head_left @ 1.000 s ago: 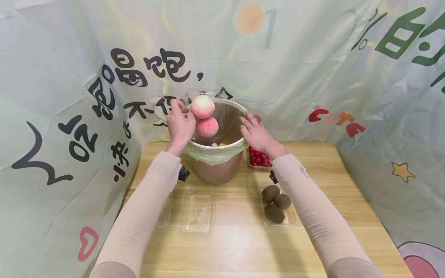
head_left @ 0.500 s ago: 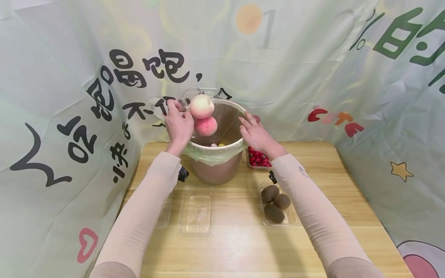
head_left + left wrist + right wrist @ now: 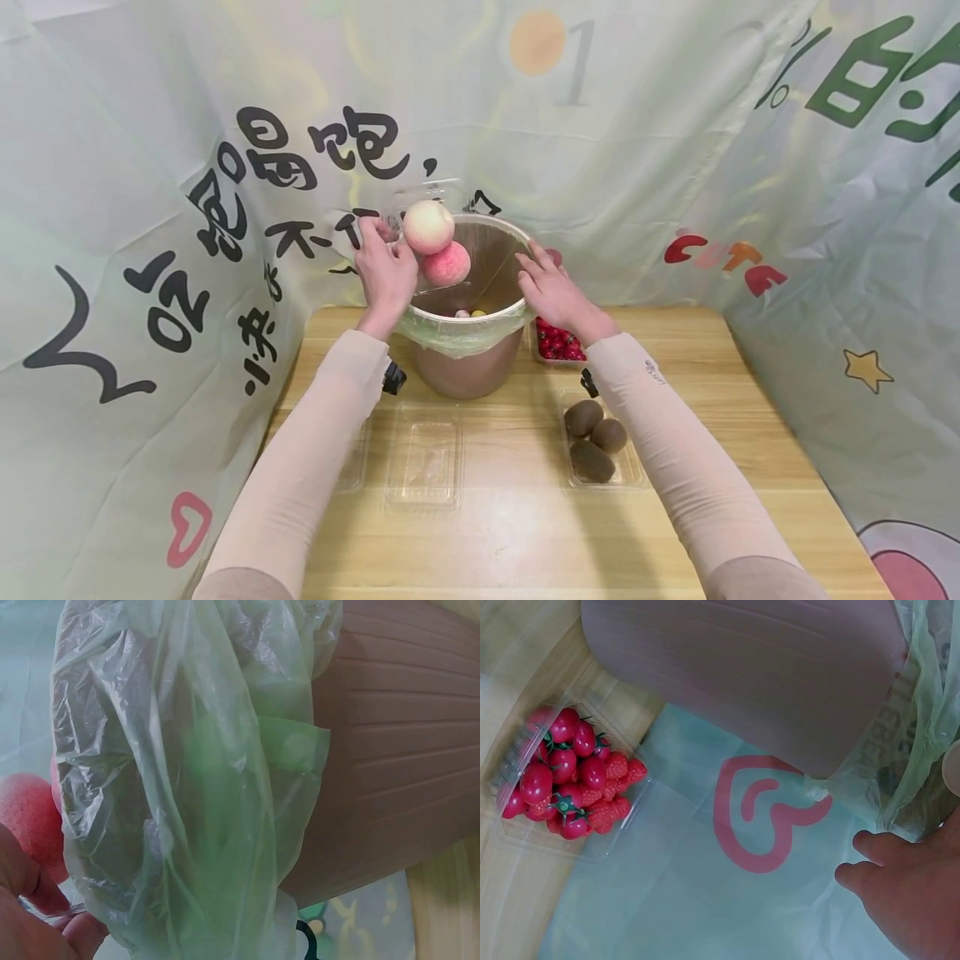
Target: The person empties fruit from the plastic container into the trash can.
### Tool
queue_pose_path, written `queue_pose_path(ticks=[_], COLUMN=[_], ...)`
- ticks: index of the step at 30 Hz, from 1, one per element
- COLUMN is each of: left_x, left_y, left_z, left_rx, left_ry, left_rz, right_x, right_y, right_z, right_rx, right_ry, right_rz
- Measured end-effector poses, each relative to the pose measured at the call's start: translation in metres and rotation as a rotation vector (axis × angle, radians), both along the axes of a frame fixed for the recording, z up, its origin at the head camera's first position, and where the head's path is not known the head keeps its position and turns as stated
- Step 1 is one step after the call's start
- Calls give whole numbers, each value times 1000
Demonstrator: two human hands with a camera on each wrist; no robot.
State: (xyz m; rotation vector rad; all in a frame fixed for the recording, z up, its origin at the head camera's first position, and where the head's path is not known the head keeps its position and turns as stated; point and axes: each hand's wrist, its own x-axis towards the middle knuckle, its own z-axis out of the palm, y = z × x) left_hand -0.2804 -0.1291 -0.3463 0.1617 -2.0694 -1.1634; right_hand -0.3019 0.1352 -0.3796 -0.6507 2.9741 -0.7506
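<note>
My left hand [image 3: 386, 262] pinches the edge of a clear plastic box [image 3: 442, 290] between thumb and fingers, over the left side of a bin [image 3: 468, 367]. Two peaches sit in the box: one pale on top [image 3: 429, 227], one deep pink [image 3: 447, 264] below it. In the left wrist view, fingers and a pink peach [image 3: 34, 821] show beside the green bin bag [image 3: 217, 787]. My right hand [image 3: 553, 287] rests at the bin's right rim, its fingers extended. The right wrist view shows its fingertips [image 3: 855, 874] outside the bagged rim.
Right of the bin stands a clear box of small red tomatoes [image 3: 562, 765] and raspberries [image 3: 607, 810]. Kiwis [image 3: 592, 458] lie in a box [image 3: 626, 475] nearer me. Another clear box [image 3: 425, 458] lies in front of the bin. Printed cloth walls [image 3: 637, 167] surround the table [image 3: 525, 533].
The box in my left hand has tipped, its far end rising slightly. The pale peach has shifted a little left and the pink one up. My right hand stays at the rim.
</note>
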Motion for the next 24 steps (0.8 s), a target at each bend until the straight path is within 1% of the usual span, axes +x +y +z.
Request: queue_pose_path(ticks=[7,16,20,24], left_x=[0,0,-1,-2], left_y=[0,-1,-2,-2], left_z=[0,-1,-2,-3], left_rx=[21,25,17,-10], left_ry=[18,27,42,76], left_rz=[0,-26,-31,-37], right_x=[0,0,1,0], right_y=[0,0,0,0], right_z=[-1,-1,-1,-1], right_rx=[-4,-6,-7,-7], right_ry=[4,8,9,8], right_rz=[0,-4,-3,-6])
